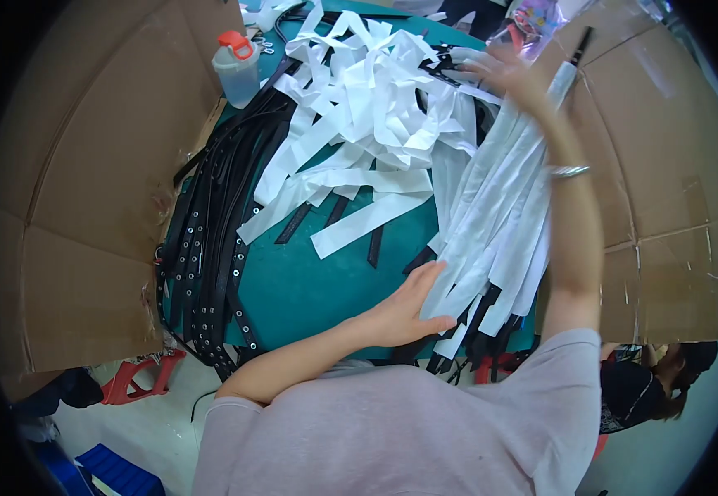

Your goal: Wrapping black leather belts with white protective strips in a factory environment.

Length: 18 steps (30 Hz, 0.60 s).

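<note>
My left hand (413,312) rests against the near left edge of a bundle of black straps wrapped in white strips (491,215). Its thumb and fingers are spread, not closed round anything. Over the far end of that bundle, my right hand (504,76) is raised with fingers stretched out, slightly blurred. Nothing shows in its grasp. A loose heap of white strips (375,99) covers the middle and back of the green table (334,289). Ends of black straps stick out from under the heap and at the near end of the bundle.
Black belts with metal eyelets (210,223) lie along the table's left side. A clear cup with an orange lid (236,68) stands behind them, near scissors (265,45). Cardboard walls (103,165) flank both sides. A person (652,384) sits at the lower right; a red stool (140,379) is lower left.
</note>
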Motion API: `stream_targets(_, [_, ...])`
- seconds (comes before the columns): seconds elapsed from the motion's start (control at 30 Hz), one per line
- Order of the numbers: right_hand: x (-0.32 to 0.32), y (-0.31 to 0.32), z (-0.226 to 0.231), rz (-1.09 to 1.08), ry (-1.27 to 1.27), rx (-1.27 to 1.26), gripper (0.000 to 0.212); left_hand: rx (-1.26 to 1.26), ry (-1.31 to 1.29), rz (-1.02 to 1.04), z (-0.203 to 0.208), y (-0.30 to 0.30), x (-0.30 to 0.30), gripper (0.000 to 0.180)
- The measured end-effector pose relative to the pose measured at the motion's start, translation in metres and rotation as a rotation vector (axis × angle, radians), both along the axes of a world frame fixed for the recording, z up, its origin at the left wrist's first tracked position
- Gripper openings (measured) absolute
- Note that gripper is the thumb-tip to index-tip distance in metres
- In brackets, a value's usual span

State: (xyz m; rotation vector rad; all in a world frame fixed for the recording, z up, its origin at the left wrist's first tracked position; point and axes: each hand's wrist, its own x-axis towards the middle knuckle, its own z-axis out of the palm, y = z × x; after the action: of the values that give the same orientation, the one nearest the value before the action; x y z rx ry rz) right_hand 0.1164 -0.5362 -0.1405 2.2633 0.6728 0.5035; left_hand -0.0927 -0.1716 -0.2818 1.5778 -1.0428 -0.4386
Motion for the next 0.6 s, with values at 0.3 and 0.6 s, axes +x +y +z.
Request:
stream_targets(0.3, [-0.139,0.228,-0.106,-0.084,0.012,1.101,0.023,-0.043,0.754,0.298,0.018,0.04,0.127,0.039])
stream_targets(0.6, [-0.253,0.394,-0.13,0.395,0.69,1.393,0.042,-0.305,0.812,0.029,0.05,0.147,0.204,0.039])
